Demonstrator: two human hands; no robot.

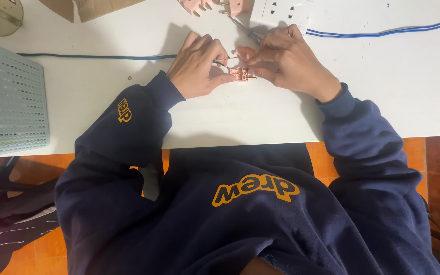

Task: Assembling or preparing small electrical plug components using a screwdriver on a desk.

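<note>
The counter (98, 97) is plain white. The plug (241, 74) at 12 o'clock is pale pink with brass-coloured pins. The wire (98, 56) at 11 o'clock and the cable (383, 33) at 1 o'clock are blue. The basket (8, 102) at 9 o'clock is pale grey-green, patterned with small slots. The sweater (260, 224) is navy with yellow-orange lettering. The floor (47, 249) is orange.

A brown cardboard box (95, 7) lies at the table's far edge, left of centre, its flaps cut off by the frame. No labels, signs or screens show on the table.
</note>
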